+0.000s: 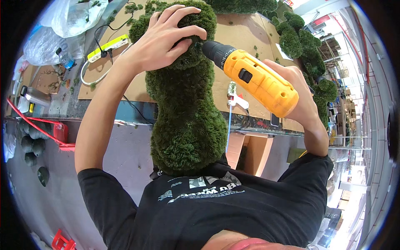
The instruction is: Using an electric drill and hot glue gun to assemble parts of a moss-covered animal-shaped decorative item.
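A long, lumpy green moss-covered form (183,112) leans from my lap up across the table edge. My left hand (166,39) grips its upper end, fingers curled over the moss and thumb bent in near the drill. Held in my right hand (293,89) is a yellow and black cordless drill (260,81), its chuck pressed close to the moss beside my left thumb and index finger. The drill's tip is hidden against the moss, and its handle and trigger are out of sight behind the body.
Brown cardboard (237,33) covers the table. A glue gun (235,100) with a blue stick lies near the front edge. At left are a yellow power strip (108,48) with cables, plastic bags (77,18) and a flask (36,96). More mossy forms (291,41) stand at right.
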`<control>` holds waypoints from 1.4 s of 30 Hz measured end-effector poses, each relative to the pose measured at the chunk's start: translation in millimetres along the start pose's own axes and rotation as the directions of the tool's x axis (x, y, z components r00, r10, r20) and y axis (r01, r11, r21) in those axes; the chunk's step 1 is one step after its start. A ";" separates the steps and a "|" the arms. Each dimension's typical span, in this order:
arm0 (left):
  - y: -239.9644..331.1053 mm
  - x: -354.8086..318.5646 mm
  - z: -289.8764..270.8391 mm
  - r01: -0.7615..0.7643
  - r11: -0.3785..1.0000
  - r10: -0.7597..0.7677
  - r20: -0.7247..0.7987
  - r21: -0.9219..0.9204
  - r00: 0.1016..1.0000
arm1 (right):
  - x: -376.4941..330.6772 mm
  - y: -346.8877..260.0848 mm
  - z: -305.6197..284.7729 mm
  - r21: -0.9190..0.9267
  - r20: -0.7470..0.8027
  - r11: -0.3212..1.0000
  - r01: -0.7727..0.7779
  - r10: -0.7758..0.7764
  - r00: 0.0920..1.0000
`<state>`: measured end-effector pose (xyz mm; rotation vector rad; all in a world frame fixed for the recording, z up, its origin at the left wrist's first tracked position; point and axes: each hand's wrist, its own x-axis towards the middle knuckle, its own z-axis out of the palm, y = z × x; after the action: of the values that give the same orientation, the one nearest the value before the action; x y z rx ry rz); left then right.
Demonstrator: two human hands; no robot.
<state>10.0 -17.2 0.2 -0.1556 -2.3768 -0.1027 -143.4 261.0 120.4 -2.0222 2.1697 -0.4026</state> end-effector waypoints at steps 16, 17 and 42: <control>-2.9 -0.2 3.9 0.031 0.999 -0.031 0.006 -0.032 1.000 | -1.3 -5.7 -5.8 -0.094 -0.141 0.985 0.145 -0.158 0.977; -2.8 -0.3 4.0 0.032 0.999 -0.032 0.008 -0.028 0.999 | -1.1 -3.2 -4.2 -0.116 -0.182 0.977 0.178 -0.197 0.963; -3.5 2.4 1.7 0.014 1.000 -0.014 0.023 -0.003 1.000 | 12.4 3.5 3.5 -0.060 -0.153 0.990 0.129 -0.137 0.979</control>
<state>6.6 -20.3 0.5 -0.1424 -2.4014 -0.1119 -146.7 248.6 117.0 -2.2415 2.1580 -0.5478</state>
